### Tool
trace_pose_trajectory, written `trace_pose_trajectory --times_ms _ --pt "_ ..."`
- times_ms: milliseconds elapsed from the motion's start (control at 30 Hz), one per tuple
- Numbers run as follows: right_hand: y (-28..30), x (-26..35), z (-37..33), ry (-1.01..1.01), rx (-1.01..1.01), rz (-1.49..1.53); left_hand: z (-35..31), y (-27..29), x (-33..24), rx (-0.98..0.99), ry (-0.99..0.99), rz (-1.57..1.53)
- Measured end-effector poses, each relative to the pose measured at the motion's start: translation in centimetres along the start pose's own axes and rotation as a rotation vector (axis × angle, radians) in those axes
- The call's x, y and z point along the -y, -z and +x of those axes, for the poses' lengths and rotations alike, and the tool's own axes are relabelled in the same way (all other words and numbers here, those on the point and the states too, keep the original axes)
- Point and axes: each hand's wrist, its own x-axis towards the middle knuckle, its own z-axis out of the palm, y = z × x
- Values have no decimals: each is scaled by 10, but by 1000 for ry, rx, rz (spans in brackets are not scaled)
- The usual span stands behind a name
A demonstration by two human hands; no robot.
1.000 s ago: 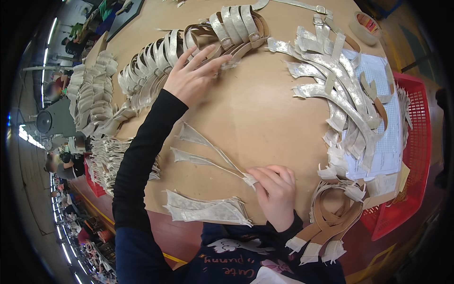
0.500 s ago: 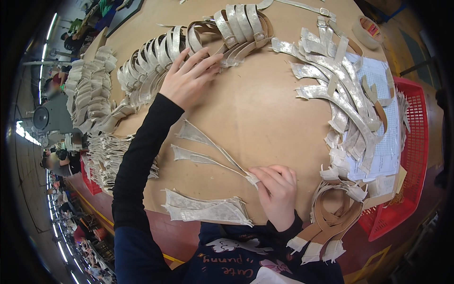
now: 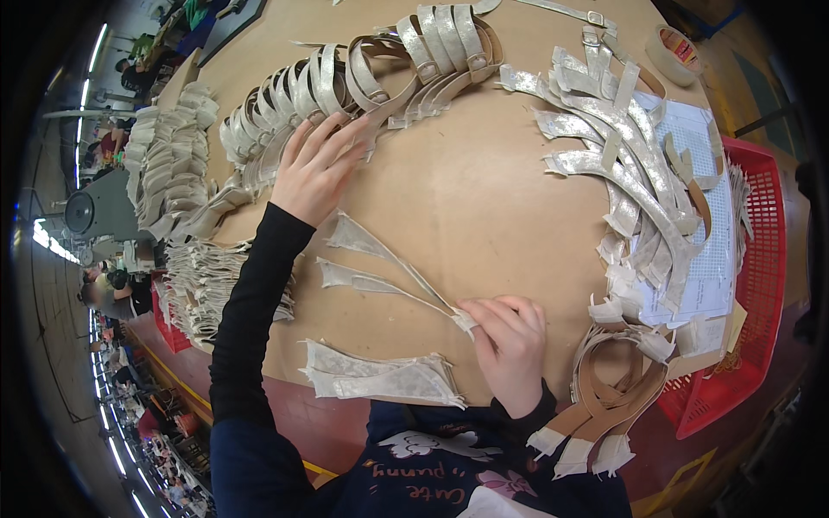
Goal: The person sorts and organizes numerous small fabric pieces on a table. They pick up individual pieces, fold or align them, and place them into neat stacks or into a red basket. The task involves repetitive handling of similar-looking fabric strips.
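Note:
My left hand (image 3: 316, 169) reaches out, fingers spread, and rests on a row of looped silver straps (image 3: 363, 78) at the far side of the brown table (image 3: 475, 198). My right hand (image 3: 509, 337) lies near me and pinches the joined tip of a Y-shaped silver strap piece (image 3: 380, 268) that lies flat on the table. A small stack of similar flat silver pieces (image 3: 380, 378) sits at the front edge, left of my right hand.
More silver straps with buckles (image 3: 622, 164) fan out on the right over white paper sheets (image 3: 708, 250). A red plastic basket (image 3: 751, 285) stands at the right edge. Tan looped straps (image 3: 613, 388) lie near it. A tape roll (image 3: 675, 52) sits far right. Piles of silver pieces (image 3: 173, 173) fill the left.
My left hand has slid left and nearer along the row of looped straps. My right hand stays on the strap tip.

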Motion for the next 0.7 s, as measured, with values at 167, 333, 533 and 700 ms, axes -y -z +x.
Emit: trace_pose_trajectory --times_ms 167,333,533,700 --pt "0 1 0 1 -5 5 -16 3 6 7 42 13" --pt "0 2 1 0 -6 9 -23 4 5 6 57 -22" --pt "-1 2 1 3 -4 0 -21 1 -5 82 96 -128" --pt "-2 3 1 -1 3 -26 -22 4 -6 57 127 -160"
